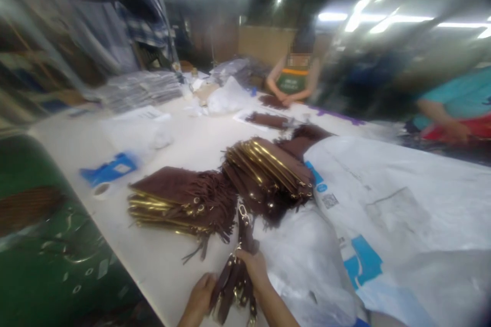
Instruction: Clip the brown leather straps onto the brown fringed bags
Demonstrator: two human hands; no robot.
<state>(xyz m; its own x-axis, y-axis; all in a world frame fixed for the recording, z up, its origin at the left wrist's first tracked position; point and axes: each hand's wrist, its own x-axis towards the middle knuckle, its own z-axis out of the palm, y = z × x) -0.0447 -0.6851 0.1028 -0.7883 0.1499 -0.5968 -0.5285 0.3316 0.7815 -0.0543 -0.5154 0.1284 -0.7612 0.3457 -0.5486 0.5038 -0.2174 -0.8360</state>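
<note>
"Above the table (187,150), near side, holding what?"
"Brown straps (227,283), clasped in the right hand (251,264); touched by the left hand (203,291), grip unclear."
"Done?"
"Seemingly, fringed bags (164,184) stacked left and farther right; straps not yet set down."

The straps (245,230) are dark brown with gold clips (242,210), and the bags (164,181) match, their edges shining gold. From here the table (146,260) looks white, the floor (23,276) green, the cloth (141,25) blue-and-white check. Someone's top (291,83) is green with an orange band.
</note>
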